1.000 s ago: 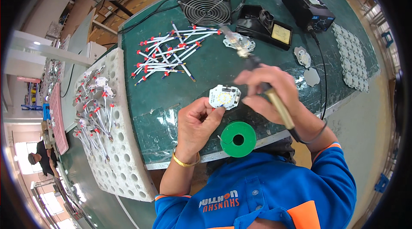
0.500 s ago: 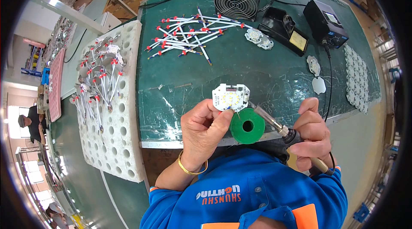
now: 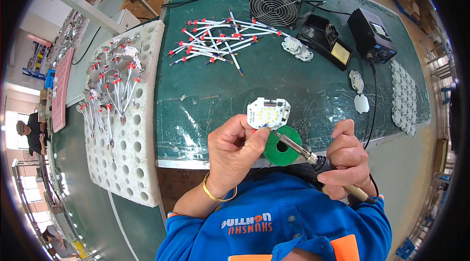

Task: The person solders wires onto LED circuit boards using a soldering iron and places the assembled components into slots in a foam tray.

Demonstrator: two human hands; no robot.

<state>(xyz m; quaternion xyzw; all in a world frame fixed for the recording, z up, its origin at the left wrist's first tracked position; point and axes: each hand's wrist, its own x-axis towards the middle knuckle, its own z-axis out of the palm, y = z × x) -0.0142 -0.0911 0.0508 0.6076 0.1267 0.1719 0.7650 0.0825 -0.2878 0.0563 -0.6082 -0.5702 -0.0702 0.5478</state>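
My left hand [image 3: 237, 151] holds a small white LED board [image 3: 268, 113] by its lower edge, just above the green mat [image 3: 293, 80]. My right hand [image 3: 345, 155] grips a soldering iron [image 3: 298, 149] whose tip touches the bottom edge of the board next to my left fingertips. A green solder spool [image 3: 283, 146] lies under the iron at the mat's near edge. A thin red-and-white wire seems pinched against the board; it is too small to be sure.
A pile of white wires with red ends [image 3: 215, 40] lies at the mat's far side. A white perforated tray [image 3: 129, 158] with more wired parts sits to the left. Fan [image 3: 275, 2], iron stand [image 3: 325, 40], black soldering station [image 3: 372, 33] and loose boards [image 3: 406, 94] are to the right.
My right hand came down from above the board to the lower right and turned the iron, so its tip now meets the board's lower edge. My left hand kept holding the board.
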